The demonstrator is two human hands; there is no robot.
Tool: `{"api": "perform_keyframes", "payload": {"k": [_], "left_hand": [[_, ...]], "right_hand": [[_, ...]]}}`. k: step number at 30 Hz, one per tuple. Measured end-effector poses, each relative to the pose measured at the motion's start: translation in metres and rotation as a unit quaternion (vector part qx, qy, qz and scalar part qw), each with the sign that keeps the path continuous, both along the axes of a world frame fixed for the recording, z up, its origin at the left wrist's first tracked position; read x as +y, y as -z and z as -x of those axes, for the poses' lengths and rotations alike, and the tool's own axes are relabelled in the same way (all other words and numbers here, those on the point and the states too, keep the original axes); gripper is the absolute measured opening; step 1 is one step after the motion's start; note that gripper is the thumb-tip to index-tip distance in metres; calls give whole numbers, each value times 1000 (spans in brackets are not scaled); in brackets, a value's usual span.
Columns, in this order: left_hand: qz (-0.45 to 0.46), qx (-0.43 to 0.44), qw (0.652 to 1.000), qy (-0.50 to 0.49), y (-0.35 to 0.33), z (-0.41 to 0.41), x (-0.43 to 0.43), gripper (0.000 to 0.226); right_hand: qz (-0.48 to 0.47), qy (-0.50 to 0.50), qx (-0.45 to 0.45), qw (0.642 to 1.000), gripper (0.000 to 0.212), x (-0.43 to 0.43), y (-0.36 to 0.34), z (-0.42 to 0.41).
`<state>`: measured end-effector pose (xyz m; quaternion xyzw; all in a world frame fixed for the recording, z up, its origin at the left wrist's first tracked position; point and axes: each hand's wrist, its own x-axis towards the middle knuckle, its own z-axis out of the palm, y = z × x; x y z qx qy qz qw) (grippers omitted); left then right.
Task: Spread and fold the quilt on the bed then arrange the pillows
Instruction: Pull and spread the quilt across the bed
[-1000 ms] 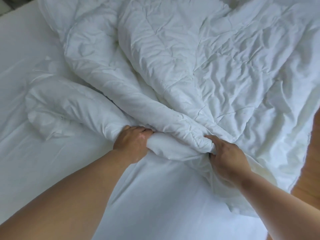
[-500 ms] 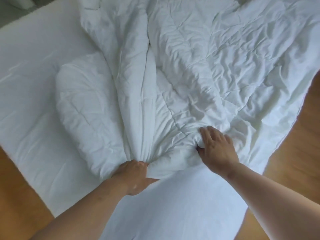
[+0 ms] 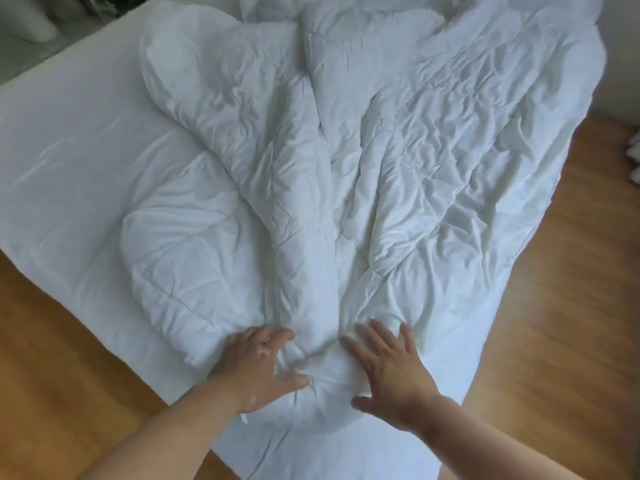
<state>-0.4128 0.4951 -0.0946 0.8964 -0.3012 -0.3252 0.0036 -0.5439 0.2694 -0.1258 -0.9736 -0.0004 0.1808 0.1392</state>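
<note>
Wood floor (image 3: 52,341) at four and eight o'clock, white bed (image 3: 69,150) between. Found quilt (image 3: 346,168) heaped centre to twelve, gathered to a neck at six. Gripped that neck with left hand (image 3: 256,365), fingers curled; pressed right hand (image 3: 391,372) flat, fingers spread, probably pinning it before spreading. Saw no pillows; lost far edge past frame top.
</note>
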Motion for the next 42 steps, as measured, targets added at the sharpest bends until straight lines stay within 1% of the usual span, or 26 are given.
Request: {"api": "perform_keyframes", "payload": {"k": [1,3,4,6,7,9,11,13,15,16,19,21,23,26,27,29,31,32,33,35,36,38,39,40,41,42], "left_hand": [[-34,0,999,38,3,-11,14,98],[-88,39,990,103,8,-34,39,115],[-110,57,982,146,13,-44,51,121],[-119,51,963,238,26,-71,71,127],[-106,36,956,271,35,-85,77,124],[-43,6,958,285,57,-103,85,105],[43,-20,967,252,74,-107,84,77],[91,-44,974,202,78,-102,75,58],[94,-53,981,159,74,-102,64,47],[71,-44,985,149,70,-104,59,44],[2,-13,990,140,54,-107,49,49],[-31,21,990,135,42,-100,46,58],[-46,65,991,106,30,-87,50,69],[-35,186,981,47,11,-54,59,84],[-19,232,972,42,3,-37,59,80],[12,327,944,28,-12,-3,52,61],[38,405,913,-19,-22,29,39,52],[44,420,905,-46,-23,45,33,52],[43,414,907,-68,-22,59,26,56],[16,355,932,-68,-16,88,15,78],[-8,322,945,-53,-11,100,12,83],[-49,272,960,-42,-4,118,8,74],[-54,270,960,-60,-3,124,7,73],[-56,273,957,-81,-6,128,5,73],[-58,274,956,-89,-8,130,4,72],[-64,276,955,-93,-11,131,5,71]], "right_hand": [[-10,12,39,999,102,2,4,-4],[-2,20,82,996,102,5,14,-10],[0,28,88,996,100,8,20,-13],[-6,60,79,995,90,12,32,-22],[-11,76,71,995,84,12,36,-30],[-17,107,63,992,75,8,44,-43],[-30,130,64,989,68,5,51,-50],[-65,159,58,983,60,6,55,-50],[-102,199,40,974,52,7,57,-49],[-108,214,32,970,48,6,57,-49],[-92,231,24,968,40,5,52,-48],[-68,235,28,969,40,4,45,-42],[-48,242,41,968,43,0,37,-26],[-74,255,59,962,40,-12,17,9],[-86,262,68,959,40,-17,11,21],[-68,263,81,959,47,-24,-4,45],[-8,254,39,966,65,-22,-8,75],[-3,286,1,958,74,-15,-9,92],[-22,342,-28,939,79,-4,-4,112],[-106,469,-60,875,83,31,3,146],[-155,526,-71,833,80,51,3,159],[-287,627,-43,723,65,92,0,181],[-383,654,-8,653,64,111,-9,187],[-485,653,5,582,61,130,-18,190],[-568,630,6,529,52,148,-28,190],[-615,599,-16,512,42,164,-28,188]]}}
